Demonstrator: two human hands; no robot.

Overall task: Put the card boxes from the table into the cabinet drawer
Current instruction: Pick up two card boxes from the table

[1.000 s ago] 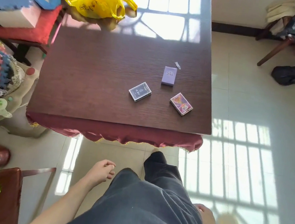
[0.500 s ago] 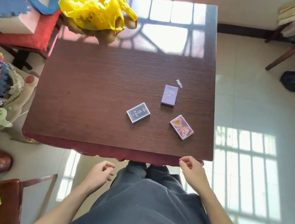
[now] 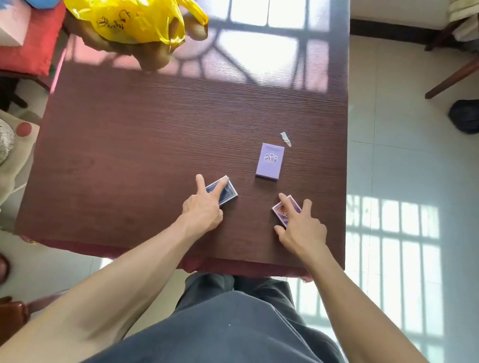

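Nothing stowed yet; cabinet not in view. My left hand (image 3: pixel 203 207) spread on blue box (image 3: pixel 223 193), right hand (image 3: pixel 300 226) spread on pink box (image 3: pixel 285 212), neither gripped. Purple box (image 3: pixel 270 161) untouched on table (image 3: pixel 142 149).

Three card boxes lie flat on the table: a dark blue box (image 3: pixel 223 192), a pink patterned box (image 3: pixel 282 212), a lilac box (image 3: pixel 270 161) farther back.

Yellow bag (image 3: pixel 129 1), paper scrap (image 3: pixel 285 138)

left hand (image 3: pixel 202 210) reached blue card box (image 3: pixel 223 193) | right hand (image 3: pixel 302 233) reached pink card box (image 3: pixel 283 213)
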